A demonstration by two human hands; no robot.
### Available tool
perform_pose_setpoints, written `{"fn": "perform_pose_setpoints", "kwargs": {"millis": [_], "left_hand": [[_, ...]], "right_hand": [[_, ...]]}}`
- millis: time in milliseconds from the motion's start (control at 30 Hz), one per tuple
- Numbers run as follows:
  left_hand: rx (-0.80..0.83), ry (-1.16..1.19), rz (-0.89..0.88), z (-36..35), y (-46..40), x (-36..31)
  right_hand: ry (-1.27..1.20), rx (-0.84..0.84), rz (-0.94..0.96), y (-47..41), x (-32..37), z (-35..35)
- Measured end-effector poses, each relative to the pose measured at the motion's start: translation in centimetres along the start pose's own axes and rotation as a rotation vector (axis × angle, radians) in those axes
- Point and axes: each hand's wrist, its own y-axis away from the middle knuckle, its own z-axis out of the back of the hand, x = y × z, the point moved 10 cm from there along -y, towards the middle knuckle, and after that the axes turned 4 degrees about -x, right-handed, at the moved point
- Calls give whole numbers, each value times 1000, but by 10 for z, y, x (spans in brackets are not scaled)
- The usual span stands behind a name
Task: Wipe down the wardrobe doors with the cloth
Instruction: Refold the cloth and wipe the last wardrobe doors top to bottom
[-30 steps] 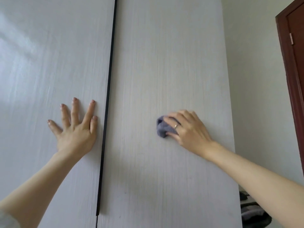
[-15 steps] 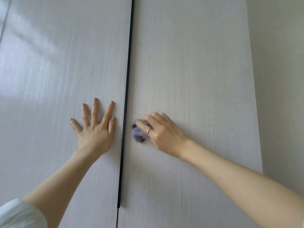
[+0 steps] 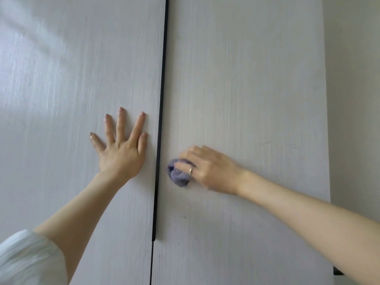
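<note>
While the left hand [image 3: 121,153] lies flat on the left wardrobe door [image 3: 61,99], fingers straight and spread with the thumb just beside the dark gap [image 3: 162,99] between the doors, the right hand [image 3: 209,169] presses a bunched purple cloth [image 3: 179,175] against the right door [image 3: 246,89]. The cloth sits close to the door's inner edge, near the gap, about level with the left wrist. The right fingers [image 3: 185,165] curl over the wad, a ring showing on one; most of the cloth is hidden under the palm. It looks soft and light, a thing that crumples to any shape, so a loose overhand hold with the palm pushing it flat to the panel should serve. Balled up, it has no clear long axis or heading. The doors themselves stand tall and upright, their faint grain running top to bottom, and appear smooth and rigid.
</note>
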Motion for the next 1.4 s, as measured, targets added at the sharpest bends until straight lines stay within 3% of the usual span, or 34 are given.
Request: {"fn": "perform_pose_setpoints", "kwargs": {"millis": [133,200,267,400,467,567,633,700,733,767,833,900,967,1033,1067,1167,1233,1300,1400], "left_hand": [[-2,27,11,-2,3,-2],[-4,44,27,-2,6,-2],[-2,60,39,-3,10,-2],[5,69,50,-4,18,-1],[7,65,53,-3,19,-2],[11,68,79,-4,20,-1],[7,74,92,-5,22,-2],[6,81,96,-5,23,-1],[5,81,95,-5,23,-1],[3,78,95,-5,25,-1],[-1,83,98,-7,29,-2],[-4,93,107,-8,33,-2],[-1,96,114,-10,36,-1],[-1,95,120,-11,36,0],[-1,95,123,-11,36,0],[-13,97,133,-12,36,1],[-15,103,135,-12,36,0],[-14,107,129,-13,37,-1],[-23,112,135,-14,41,0]], "right_hand": [[238,-124,-637,31,-133,56],[264,-127,-855,55,-149,63],[210,-129,-745,61,-113,53],[34,122,42,86,24,17],[53,198,113,97,11,20],[228,69,-215,87,-83,52],[343,18,-581,97,-149,81],[289,-37,-961,123,-181,93],[274,-80,-1044,131,-177,94],[287,-103,-1016,133,-162,91],[255,-58,-737,134,-108,72],[165,133,-313,144,-38,47],[123,300,-72,160,-18,41],[175,297,-118,157,-52,51],[218,242,-233,150,-81,63],[315,72,-870,159,-173,109],[270,5,-1121,174,-185,113],[232,-4,-964,166,-154,100],[165,230,-315,163,-55,63]]}}
